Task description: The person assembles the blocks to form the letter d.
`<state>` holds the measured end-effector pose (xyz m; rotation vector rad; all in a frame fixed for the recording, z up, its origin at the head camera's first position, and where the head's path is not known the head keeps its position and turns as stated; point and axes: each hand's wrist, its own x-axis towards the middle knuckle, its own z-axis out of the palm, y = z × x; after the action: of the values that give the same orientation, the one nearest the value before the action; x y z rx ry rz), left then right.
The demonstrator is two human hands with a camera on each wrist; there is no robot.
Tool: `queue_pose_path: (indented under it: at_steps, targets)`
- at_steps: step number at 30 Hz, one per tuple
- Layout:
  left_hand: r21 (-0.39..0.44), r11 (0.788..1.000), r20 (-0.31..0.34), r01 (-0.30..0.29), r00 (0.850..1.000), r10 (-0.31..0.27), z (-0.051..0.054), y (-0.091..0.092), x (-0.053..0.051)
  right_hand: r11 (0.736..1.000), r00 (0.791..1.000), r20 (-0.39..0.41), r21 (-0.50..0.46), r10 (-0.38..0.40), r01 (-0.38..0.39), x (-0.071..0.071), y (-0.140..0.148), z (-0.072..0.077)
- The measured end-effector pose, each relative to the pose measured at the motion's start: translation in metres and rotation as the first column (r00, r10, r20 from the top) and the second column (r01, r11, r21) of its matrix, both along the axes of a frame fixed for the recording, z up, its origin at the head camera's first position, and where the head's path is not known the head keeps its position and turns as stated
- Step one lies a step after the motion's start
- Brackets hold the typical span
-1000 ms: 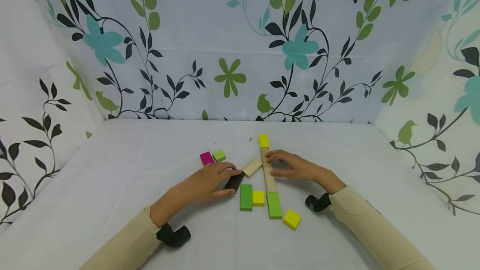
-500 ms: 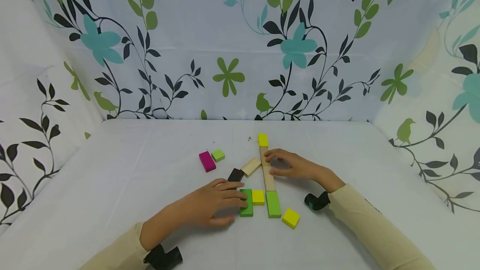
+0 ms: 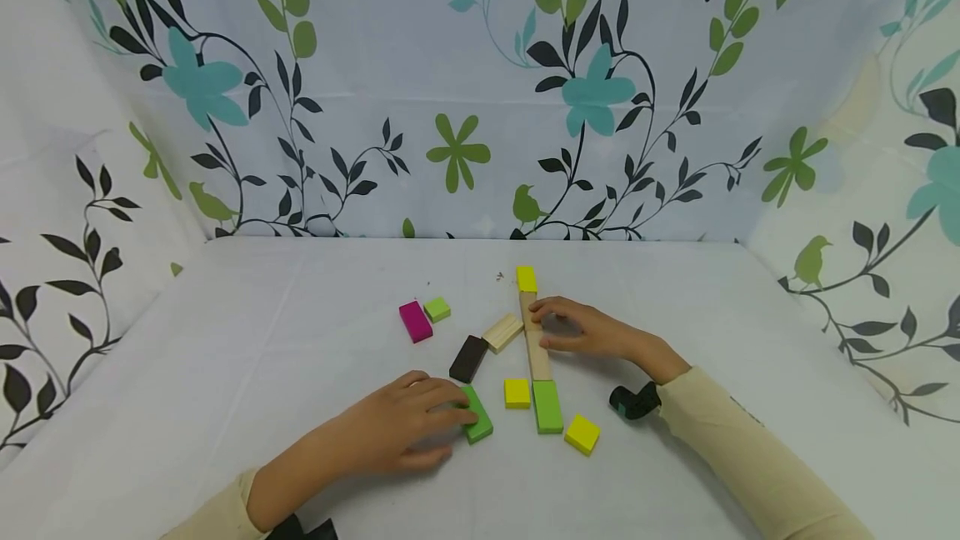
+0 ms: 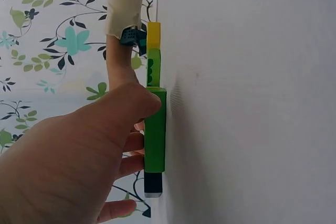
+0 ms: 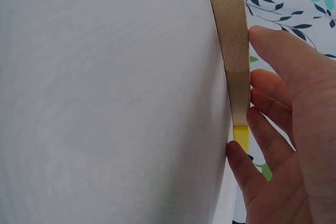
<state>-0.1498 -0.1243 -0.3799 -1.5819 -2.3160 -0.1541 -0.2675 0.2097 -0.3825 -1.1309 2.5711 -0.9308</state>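
Observation:
My left hand (image 3: 408,423) rests its fingertips on a green block (image 3: 476,417), which lies tilted on the white table. Its thumb is apart from the block in the head view; the left wrist view shows the fingers reaching over that green block (image 4: 155,140). My right hand (image 3: 588,330) touches the side of a row with its fingertips and thumb. That row has plain wooden planks (image 3: 538,357), a yellow block (image 3: 527,278) at the far end and another green block (image 3: 547,407) at the near end. Fingers of the right hand (image 5: 294,108) touch the wooden plank (image 5: 233,35) in the right wrist view.
A dark brown block (image 3: 468,358) and a light wooden block (image 3: 503,332) lie end to end, slanting toward the row. Yellow blocks (image 3: 517,393) lie beside and in front of it. Farther left are a magenta block (image 3: 416,322) and a lime block (image 3: 437,309). Patterned cloth (image 3: 360,107) hangs behind.
My left hand has moved from the dark brown block to the green block and drawn it left, away from the yellow block. The green block has turned. My right hand stays in place.

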Motion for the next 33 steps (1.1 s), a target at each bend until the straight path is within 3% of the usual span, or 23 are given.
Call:
queue_pose_path:
  at_steps: [11, 33]
  targets:
    - [-0.056, 0.997, 0.031, -0.060, 0.998, 0.062, 0.0042, -0.0084, -0.0017, 1.000, 0.999, 0.031, 0.001, -0.016, 0.016, 0.0007, -0.0003, -0.0015]
    - [-0.046, 0.996, 0.083, -0.074, 0.994, 0.077, 0.0046, -0.0093, -0.0027, 1.000, 1.000, 0.019, -0.012, -0.014, 0.014, 0.0014, 0.0005, -0.0021]
